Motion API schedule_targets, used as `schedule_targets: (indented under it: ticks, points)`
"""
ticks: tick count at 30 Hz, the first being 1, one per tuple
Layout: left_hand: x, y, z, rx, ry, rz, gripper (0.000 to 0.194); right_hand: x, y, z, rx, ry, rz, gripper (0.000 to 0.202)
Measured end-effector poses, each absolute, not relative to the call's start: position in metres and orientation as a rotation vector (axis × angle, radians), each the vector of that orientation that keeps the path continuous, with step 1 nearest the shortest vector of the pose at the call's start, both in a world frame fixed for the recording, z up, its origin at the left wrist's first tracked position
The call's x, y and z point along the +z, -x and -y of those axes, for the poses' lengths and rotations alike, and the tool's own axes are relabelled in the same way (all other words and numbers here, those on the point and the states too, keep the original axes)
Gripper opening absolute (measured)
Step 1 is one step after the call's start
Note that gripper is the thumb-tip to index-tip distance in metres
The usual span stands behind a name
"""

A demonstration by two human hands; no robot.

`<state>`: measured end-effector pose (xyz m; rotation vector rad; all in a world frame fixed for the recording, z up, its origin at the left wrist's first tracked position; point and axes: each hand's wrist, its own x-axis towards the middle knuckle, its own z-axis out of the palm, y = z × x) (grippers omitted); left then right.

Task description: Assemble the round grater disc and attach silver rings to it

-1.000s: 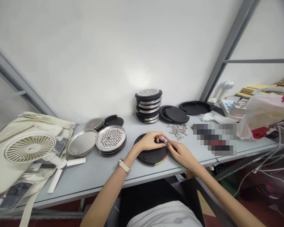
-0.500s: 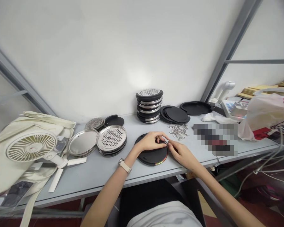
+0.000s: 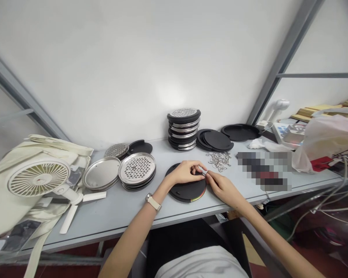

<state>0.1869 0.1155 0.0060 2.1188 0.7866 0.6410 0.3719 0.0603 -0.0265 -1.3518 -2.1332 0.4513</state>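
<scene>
A round black disc (image 3: pixel 188 191) with a red and yellow strip on its rim lies on the table in front of me. My left hand (image 3: pixel 190 172) is over its upper part, fingers pinched on a small metal wire piece (image 3: pixel 203 172). From the right, my right hand (image 3: pixel 220 186) grips the same piece at the disc's edge, fingertips nearly touching those of the left. Just beyond lies a pile of metal clips (image 3: pixel 219 160).
Grater discs (image 3: pixel 137 168) and plain metal plates (image 3: pixel 101 173) are stacked at left, beside a white fan (image 3: pixel 39 179). Behind stand a tall disc stack (image 3: pixel 183 129) and black lids (image 3: pixel 217 140). A plastic bag (image 3: pixel 321 135) sits at right.
</scene>
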Motion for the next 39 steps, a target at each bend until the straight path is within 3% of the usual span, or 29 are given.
schedule_targets:
  ticks: [39]
  points:
    - [0.0047,-0.1862,-0.1154,0.636,-2.124,-0.809,0.033,-0.0269,-0.3718,-0.0635,0.419,1.36,2.146,0.031]
